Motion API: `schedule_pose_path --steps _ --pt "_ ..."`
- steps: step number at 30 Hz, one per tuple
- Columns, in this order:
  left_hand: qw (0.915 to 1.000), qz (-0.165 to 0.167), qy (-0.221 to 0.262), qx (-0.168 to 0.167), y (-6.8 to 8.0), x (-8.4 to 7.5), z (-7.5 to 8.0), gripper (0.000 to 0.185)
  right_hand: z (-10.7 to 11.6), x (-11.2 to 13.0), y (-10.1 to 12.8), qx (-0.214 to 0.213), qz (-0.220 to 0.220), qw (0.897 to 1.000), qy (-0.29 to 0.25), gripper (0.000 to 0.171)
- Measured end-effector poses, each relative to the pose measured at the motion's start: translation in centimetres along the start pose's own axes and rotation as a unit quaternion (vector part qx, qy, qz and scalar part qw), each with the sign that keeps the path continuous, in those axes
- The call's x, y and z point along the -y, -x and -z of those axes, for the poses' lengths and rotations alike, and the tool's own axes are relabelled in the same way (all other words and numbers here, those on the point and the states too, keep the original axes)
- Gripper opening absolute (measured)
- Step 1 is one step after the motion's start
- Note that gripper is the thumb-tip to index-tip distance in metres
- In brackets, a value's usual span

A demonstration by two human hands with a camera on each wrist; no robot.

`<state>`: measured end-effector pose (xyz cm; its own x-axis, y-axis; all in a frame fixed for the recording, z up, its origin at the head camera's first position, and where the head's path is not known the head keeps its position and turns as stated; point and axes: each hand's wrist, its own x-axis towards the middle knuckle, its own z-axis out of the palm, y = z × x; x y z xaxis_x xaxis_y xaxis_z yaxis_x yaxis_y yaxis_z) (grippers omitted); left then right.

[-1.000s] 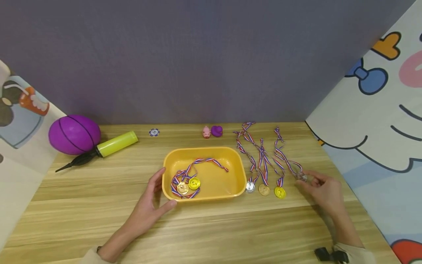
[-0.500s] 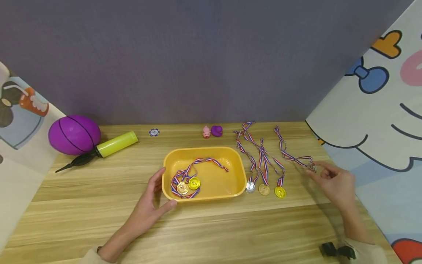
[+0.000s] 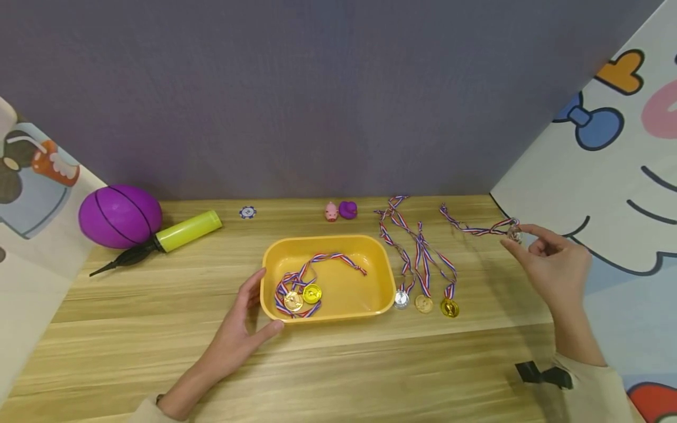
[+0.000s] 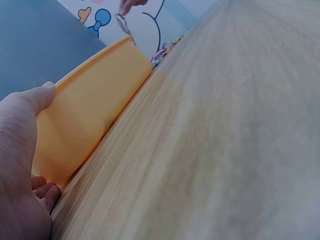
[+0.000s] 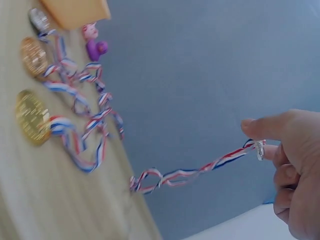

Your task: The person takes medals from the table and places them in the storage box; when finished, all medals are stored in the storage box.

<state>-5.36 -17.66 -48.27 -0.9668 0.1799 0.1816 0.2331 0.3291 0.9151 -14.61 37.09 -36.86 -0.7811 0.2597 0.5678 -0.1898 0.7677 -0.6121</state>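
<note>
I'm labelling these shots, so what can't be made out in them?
Design on the held medal: too small, head view.
Marking on the chip: too small to read, head view.
Inside of the tray: hidden by its wall, left wrist view.
Right hand: mostly cut off by the top edge, left wrist view.

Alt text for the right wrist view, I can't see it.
Right hand pinches a silver medal, its striped ribbon trailing toward the wooden table. Three other medals lie there near a yellow tray, pink toy and purple duck.
</note>
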Motion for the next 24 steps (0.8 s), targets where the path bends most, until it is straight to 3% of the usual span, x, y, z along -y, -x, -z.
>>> schedule_pose_path --steps 7,13,24 --pt "1.0000 -0.002 0.000 0.000 0.0 0.0 0.0 0.103 -0.3 3.2 -1.1 -0.025 -0.017 0.999 -0.022 0.027" --pt "1.0000 -0.001 -0.001 0.000 0.0 0.0 0.0 0.102 -0.4 5.0 -1.9 -0.050 -0.023 0.996 -0.076 0.027" --pt "1.0000 0.006 0.003 0.002 -0.1 0.0 0.0 0.102 0.0 7.3 -3.8 -0.102 0.009 0.985 -0.138 0.027"
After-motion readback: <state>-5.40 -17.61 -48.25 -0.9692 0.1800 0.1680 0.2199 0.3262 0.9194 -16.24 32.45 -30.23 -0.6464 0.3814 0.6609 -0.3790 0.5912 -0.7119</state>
